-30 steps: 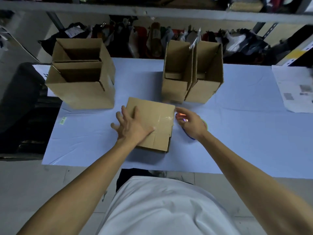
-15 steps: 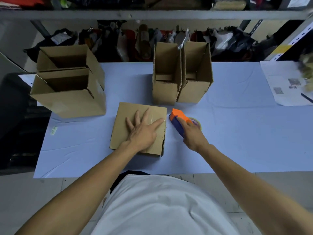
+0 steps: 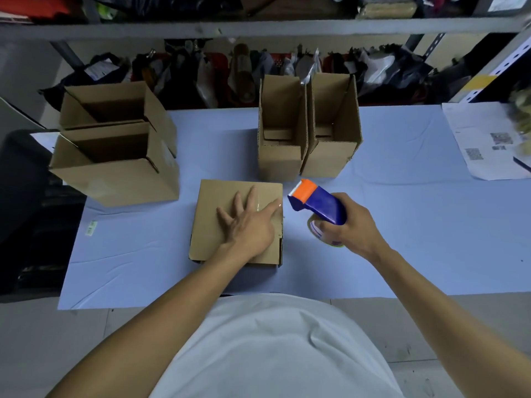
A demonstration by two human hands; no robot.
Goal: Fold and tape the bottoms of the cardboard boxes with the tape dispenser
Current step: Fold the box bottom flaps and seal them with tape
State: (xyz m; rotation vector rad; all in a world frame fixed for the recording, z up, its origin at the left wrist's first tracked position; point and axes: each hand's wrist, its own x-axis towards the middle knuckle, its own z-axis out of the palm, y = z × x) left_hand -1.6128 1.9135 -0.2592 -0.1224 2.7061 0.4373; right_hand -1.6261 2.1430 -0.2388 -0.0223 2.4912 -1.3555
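A small cardboard box (image 3: 212,225) lies bottom-up in the middle of the table, its flaps folded shut with clear tape across them. My left hand (image 3: 247,222) presses flat on it, fingers spread. Just right of the box, my right hand (image 3: 353,228) grips a blue and orange tape dispenser (image 3: 316,203) lifted off the table, its orange head pointing toward the box's right edge. Two open boxes (image 3: 115,165) stand at the left. Two more open boxes (image 3: 310,130) stand upright behind the middle one.
The table (image 3: 402,239) is covered in pale blue cloth. Printed paper sheets (image 3: 488,142) lie at the far right. A shelf (image 3: 258,27) crammed with bags and goods runs behind the table. A dark chair (image 3: 26,196) stands at the left.
My right hand has lifted the tape dispenser off the table and drawn it right, away from the box. My left hand has shifted right on the box top, fingers spread.
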